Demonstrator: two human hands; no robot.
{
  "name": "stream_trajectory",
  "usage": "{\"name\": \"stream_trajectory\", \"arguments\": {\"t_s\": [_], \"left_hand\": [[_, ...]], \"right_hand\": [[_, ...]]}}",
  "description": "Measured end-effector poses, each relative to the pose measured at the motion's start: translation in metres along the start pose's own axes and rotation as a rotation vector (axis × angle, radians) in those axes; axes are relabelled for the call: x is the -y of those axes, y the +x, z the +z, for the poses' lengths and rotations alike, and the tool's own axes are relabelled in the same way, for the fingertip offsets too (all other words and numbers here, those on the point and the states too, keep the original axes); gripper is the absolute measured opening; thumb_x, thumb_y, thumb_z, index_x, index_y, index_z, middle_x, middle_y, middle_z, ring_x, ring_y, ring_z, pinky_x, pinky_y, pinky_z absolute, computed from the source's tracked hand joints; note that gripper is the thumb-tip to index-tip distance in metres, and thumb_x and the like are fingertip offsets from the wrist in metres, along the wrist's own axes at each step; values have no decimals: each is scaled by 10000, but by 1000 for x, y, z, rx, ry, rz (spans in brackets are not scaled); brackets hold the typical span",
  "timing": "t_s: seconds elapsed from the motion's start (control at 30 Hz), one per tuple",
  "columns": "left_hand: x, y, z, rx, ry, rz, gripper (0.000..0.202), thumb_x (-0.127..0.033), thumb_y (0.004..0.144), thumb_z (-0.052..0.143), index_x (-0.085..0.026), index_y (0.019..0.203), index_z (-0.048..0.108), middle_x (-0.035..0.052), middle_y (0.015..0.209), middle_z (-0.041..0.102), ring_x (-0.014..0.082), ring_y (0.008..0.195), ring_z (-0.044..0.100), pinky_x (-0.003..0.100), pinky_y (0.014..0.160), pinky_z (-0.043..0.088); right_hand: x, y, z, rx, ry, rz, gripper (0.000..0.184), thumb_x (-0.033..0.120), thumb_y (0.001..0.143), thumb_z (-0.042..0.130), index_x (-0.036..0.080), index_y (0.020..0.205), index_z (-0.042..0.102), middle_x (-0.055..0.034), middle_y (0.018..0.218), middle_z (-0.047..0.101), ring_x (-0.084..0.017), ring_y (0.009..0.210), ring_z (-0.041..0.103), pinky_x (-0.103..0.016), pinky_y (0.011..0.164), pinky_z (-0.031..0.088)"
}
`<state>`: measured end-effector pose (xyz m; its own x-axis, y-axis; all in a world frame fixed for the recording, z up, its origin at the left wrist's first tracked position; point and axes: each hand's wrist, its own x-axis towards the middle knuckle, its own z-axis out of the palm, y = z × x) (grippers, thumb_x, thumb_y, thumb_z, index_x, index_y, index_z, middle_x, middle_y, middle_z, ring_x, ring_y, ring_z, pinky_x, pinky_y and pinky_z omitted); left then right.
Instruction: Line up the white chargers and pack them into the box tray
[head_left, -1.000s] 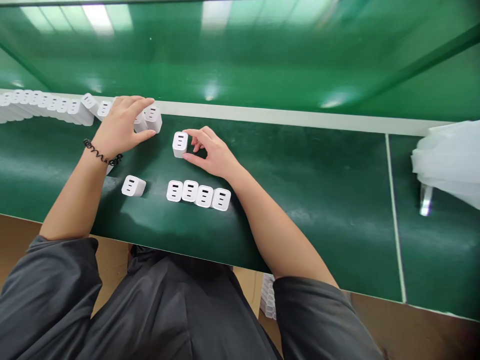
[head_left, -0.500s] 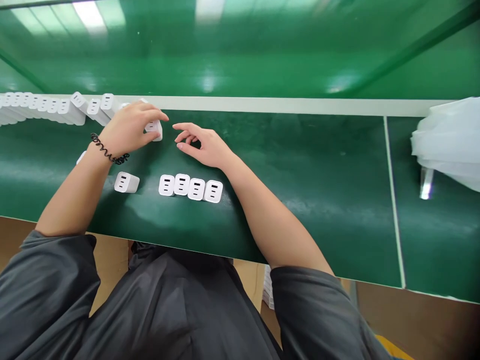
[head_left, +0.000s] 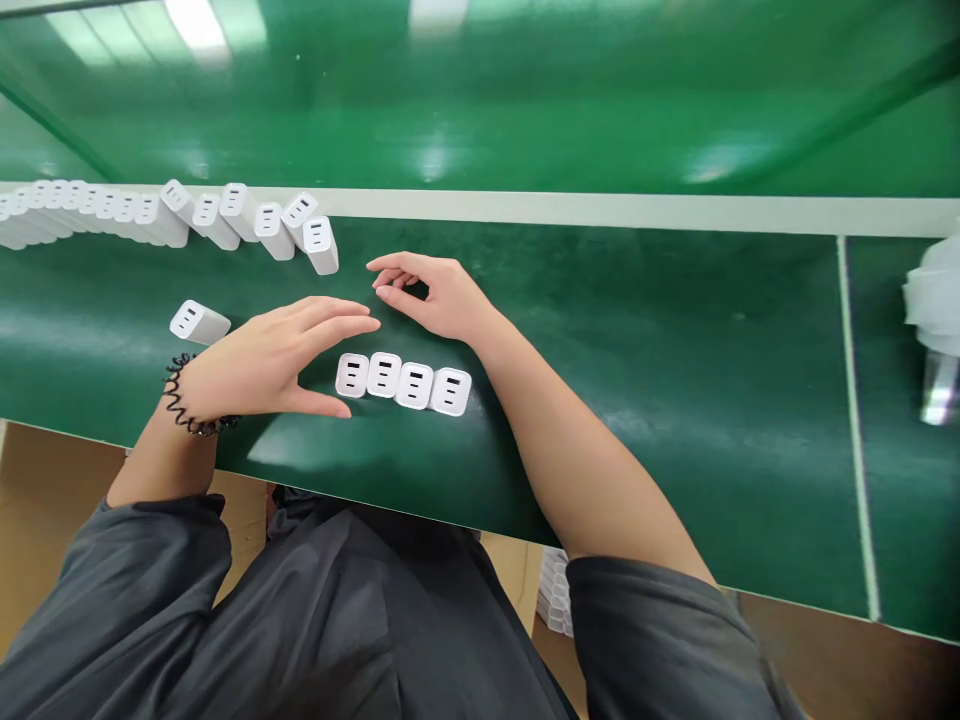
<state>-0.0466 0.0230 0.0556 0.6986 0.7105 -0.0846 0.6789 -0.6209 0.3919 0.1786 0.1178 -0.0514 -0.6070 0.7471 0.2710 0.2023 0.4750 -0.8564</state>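
My left hand (head_left: pixel 281 358), wearing a black coiled band at the wrist, is open over the green table, palm down. Its thumb and fingers are spread beside the left end of a short row of white charger blocks (head_left: pixel 383 375), and I see nothing held; the space under the palm is hidden. My right hand (head_left: pixel 433 295) hovers behind that row with fingers loosely curled and the thumb apart, holding nothing. A single white charger (head_left: pixel 199 322) lies tilted behind my left wrist. Another charger (head_left: pixel 321 245) stands at the right end of the long back row.
A long uneven line of white chargers (head_left: pixel 112 210) runs along the back left, against a pale ledge (head_left: pixel 600 210). A whitish translucent bag (head_left: pixel 934 295) lies at the far right, beside a shiny clear piece (head_left: pixel 939 388). A pale seam (head_left: pixel 856 430) crosses the tabletop.
My left hand has let go of a charger at the back row and come down nearer me. A loose charger left of the short row is now out of sight. My right hand has barely moved.
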Motion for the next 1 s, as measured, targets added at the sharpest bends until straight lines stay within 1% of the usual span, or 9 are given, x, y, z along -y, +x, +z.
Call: {"name": "stream_trajectory", "arguments": {"t_s": [0.13, 0.27, 0.43, 0.53, 0.63, 0.73, 0.8, 0.87, 1.0], "left_hand": [[8, -5, 2, 93, 23, -6, 782, -517, 814, 756, -230, 1458, 418, 136, 1432, 542, 322, 1318, 518, 468, 1100, 448], [17, -11, -1, 123, 57, -18, 780, -479, 790, 786, -228, 1445, 446, 133, 1423, 552, 338, 1376, 461, 501, 1163, 369], [27, -17, -3, 153, 17, -21, 713, -520, 804, 760, -242, 1402, 490, 101, 1418, 561, 307, 1332, 499, 442, 1138, 375], [27, -13, 1, 169, 11, -16, 647, -517, 821, 745, -249, 1364, 515, 89, 1395, 577, 291, 1294, 525, 414, 1107, 380], [20, -6, 9, 147, 33, -8, 671, -582, 807, 739, -227, 1332, 519, 105, 1339, 604, 294, 1223, 563, 391, 1028, 414], [9, 1, 19, 112, 89, -18, 662, -605, 791, 748, -183, 1256, 538, 114, 1220, 643, 275, 1068, 619, 345, 873, 449], [5, 4, 23, 92, 126, -33, 581, -538, 812, 760, -172, 1208, 545, 93, 1128, 659, 245, 969, 633, 321, 795, 443], [5, 6, 25, 89, 120, -23, 487, -455, 841, 759, -176, 1179, 546, 62, 1076, 663, 215, 924, 636, 302, 767, 436], [10, 6, 24, 105, 28, 3, 397, -353, 876, 735, -198, 1183, 536, 30, 1135, 657, 180, 972, 643, 264, 753, 438]], "right_hand": [[0, -1, 0, -11, -8, 15, 313, 372, 918, 564, 229, 1173, 675, -34, 1005, 745, -188, 870, 675, -384, 908, 558], [0, -2, 0, -19, -17, 27, 306, 381, 918, 573, 229, 1157, 691, -37, 1003, 746, -192, 874, 682, -387, 909, 562], [0, -3, 1, -23, -33, 35, 305, 385, 920, 577, 216, 1139, 705, -45, 1020, 751, -198, 888, 690, -386, 895, 565], [-1, -4, 1, -20, -55, 41, 312, 407, 922, 573, 223, 1136, 707, -45, 1025, 753, -201, 895, 693, -388, 894, 567], [0, -4, 1, -13, -79, 39, 311, 414, 927, 565, 233, 1135, 709, -45, 1033, 753, -203, 904, 694, -388, 899, 567], [0, -4, 1, -11, -86, 28, 299, 395, 929, 566, 233, 1136, 709, -49, 1040, 751, -204, 906, 693, -388, 896, 567], [0, -4, 1, -10, -80, 24, 286, 379, 929, 570, 232, 1133, 708, -51, 1038, 750, -204, 900, 692, -389, 890, 568], [0, -4, 1, -9, -75, 20, 274, 366, 928, 573, 233, 1127, 707, -50, 1033, 751, -204, 897, 691, -387, 883, 568], [-2, -4, 2, -20, -81, 8, 257, 346, 924, 575, 231, 1112, 707, -45, 1014, 753, -196, 876, 688, -377, 863, 568]]}}
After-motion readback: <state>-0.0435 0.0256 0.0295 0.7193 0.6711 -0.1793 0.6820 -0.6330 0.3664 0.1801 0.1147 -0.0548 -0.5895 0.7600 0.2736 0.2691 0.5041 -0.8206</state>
